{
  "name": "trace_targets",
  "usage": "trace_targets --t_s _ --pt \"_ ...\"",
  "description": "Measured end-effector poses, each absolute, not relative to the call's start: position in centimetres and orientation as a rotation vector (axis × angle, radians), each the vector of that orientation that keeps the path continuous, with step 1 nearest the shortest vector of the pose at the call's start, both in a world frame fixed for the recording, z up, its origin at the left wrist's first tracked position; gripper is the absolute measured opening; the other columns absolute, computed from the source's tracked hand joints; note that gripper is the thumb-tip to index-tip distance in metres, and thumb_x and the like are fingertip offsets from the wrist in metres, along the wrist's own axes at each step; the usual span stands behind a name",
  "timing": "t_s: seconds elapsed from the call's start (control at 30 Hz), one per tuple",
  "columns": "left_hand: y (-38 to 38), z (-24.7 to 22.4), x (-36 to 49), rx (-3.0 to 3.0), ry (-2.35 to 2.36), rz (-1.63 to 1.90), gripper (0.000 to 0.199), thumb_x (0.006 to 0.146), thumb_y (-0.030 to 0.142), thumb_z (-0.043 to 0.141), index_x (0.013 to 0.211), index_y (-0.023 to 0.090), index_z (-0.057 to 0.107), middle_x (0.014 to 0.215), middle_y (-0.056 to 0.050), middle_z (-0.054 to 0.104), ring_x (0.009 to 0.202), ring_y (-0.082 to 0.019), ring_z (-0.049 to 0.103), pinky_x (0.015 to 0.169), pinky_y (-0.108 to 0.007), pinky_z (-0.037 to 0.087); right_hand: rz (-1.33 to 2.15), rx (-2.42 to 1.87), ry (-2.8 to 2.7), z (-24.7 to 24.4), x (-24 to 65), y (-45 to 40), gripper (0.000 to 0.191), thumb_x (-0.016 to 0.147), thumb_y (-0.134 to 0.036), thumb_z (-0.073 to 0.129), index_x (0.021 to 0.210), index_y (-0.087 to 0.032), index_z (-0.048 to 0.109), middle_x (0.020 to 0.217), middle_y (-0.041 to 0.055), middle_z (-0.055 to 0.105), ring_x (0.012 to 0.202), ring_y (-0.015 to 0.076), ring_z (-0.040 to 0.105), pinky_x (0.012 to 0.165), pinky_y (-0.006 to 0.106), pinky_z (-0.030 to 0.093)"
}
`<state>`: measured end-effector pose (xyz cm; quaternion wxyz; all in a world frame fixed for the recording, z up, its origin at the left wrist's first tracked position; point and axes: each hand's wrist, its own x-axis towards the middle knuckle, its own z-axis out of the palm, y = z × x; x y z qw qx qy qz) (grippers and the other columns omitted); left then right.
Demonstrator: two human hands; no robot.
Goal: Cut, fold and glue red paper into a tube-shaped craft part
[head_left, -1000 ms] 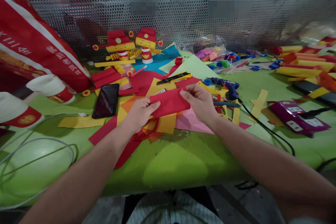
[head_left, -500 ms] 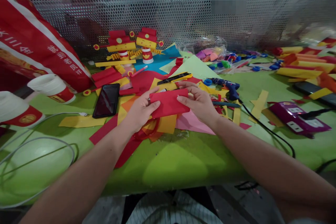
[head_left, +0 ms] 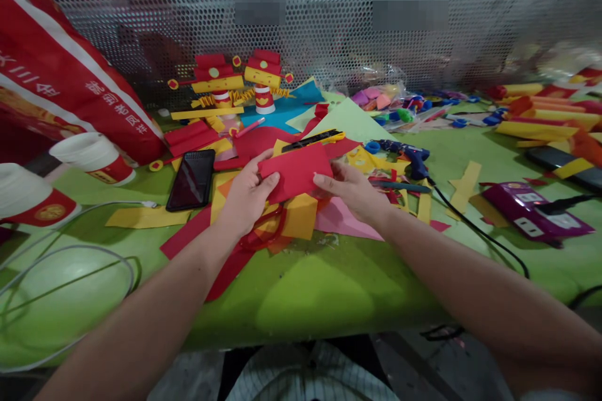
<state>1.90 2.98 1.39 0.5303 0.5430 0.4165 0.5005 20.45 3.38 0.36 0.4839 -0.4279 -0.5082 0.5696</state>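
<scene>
A red piece of paper [head_left: 297, 172] is held up above the cluttered table, slanting up to the right. My left hand [head_left: 247, 196] pinches its left end, thumb on the near face and fingers mostly behind. At its right end, my right hand [head_left: 355, 191] grips it the same way. Behind the paper's upper edge lies a black and yellow utility knife [head_left: 314, 140]. Below it are scraps of red, orange and yellow paper, with a pink sheet [head_left: 345, 220] beside them. Red-handled scissors [head_left: 277, 229] seem to lie partly hidden among the scraps.
Two paper figures [head_left: 219, 83] stand at the back by the perforated metal screen. A phone [head_left: 191, 180] and paper cups [head_left: 96, 160] are on the left. To the right lie a blue glue gun [head_left: 416, 160], its black cord and a purple power strip [head_left: 533, 210].
The red paper has tilted, its right end rising, and shifted slightly left. Both hands keep hold of it and have moved a little with it.
</scene>
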Motion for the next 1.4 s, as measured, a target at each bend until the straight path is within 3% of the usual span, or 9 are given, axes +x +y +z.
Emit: trace_targets --t_s 0.13,0.37,0.53,0.63,0.8,0.97,1.4 --pt "3.07 1.25 1.87 1.303 0.984 1.200 0.060 0.073 0.031 0.064 0.129 0.020 0.044 0.088 -0.003 0.070 0.084 -0.019 0.065 0.079 -0.035 0.052 1.493 -1.035 -1.245 0.42 20.50 3.49 0.043 0.048 -0.044 0.081 0.076 -0.017 0.064 0.072 0.0018 0.067 0.055 0.0105 0.058 0.054 0.027 0.052" --pt "3.02 1.39 2.11 1.262 0.939 1.198 0.059 0.072 0.029 0.065 0.127 0.018 0.046 0.091 -0.003 0.070 0.087 -0.019 0.065 0.082 -0.037 0.052 1.478 -1.022 -1.209 -0.01 20.46 3.81 0.038 0.046 -0.040 0.082 0.071 -0.017 0.065 0.067 0.0001 0.067 0.051 0.0089 0.058 0.051 0.024 0.051" --pt "2.92 1.70 2.33 1.202 0.900 1.191 0.043 0.067 0.028 0.070 0.107 0.017 0.059 0.095 -0.005 0.070 0.089 -0.019 0.065 0.079 -0.031 0.052 1.462 -0.996 -1.167 0.16 20.32 3.72 0.036 0.044 -0.037 0.083 0.068 -0.017 0.065 0.064 -0.0014 0.066 0.048 0.0076 0.056 0.050 0.023 0.051" --pt "2.77 1.83 2.36 1.149 0.957 1.096 0.040 0.062 0.029 0.075 0.098 0.016 0.061 0.097 -0.007 0.069 0.081 -0.019 0.066 0.068 -0.028 0.053 1.439 -0.979 -1.136 0.42 20.26 3.69 0.034 0.043 -0.033 0.084 0.068 -0.018 0.066 0.060 -0.0029 0.065 0.047 0.0070 0.055 0.050 0.022 0.052" --pt "2.74 1.84 2.29 1.118 1.092 0.941 0.030 0.059 0.026 0.077 0.085 0.016 0.064 0.082 -0.007 0.070 0.060 -0.013 0.064 0.053 -0.022 0.050 1.394 -0.974 -1.110 0.59 20.19 3.77 0.033 0.042 -0.029 0.084 0.067 -0.018 0.065 0.063 -0.0025 0.066 0.047 0.0070 0.055 0.050 0.023 0.052" --pt "2.80 1.90 2.46 1.095 1.170 0.940 0.016 0.063 0.022 0.074 0.073 0.014 0.063 0.065 -0.003 0.066 0.053 -0.012 0.063 0.049 -0.020 0.049 1.395 -0.991 -1.125 0.44 20.15 3.76 0.034 0.043 -0.032 0.083 0.067 -0.017 0.065 0.065 -0.0015 0.067 0.046 0.0070 0.056 0.050 0.023 0.051" --pt "2.60 2.06 2.67 1.229 1.218 0.987 0.010 0.068 0.020 0.068 0.074 0.014 0.062 0.063 0.000 0.064 0.048 -0.010 0.060 0.049 -0.021 0.047 1.388 -0.992 -1.208 0.16 20.23 3.79 0.034 0.050 -0.037 0.081 0.071 -0.018 0.062 0.069 -0.0007 0.065 0.051 0.0080 0.054 0.055 0.027 0.052"
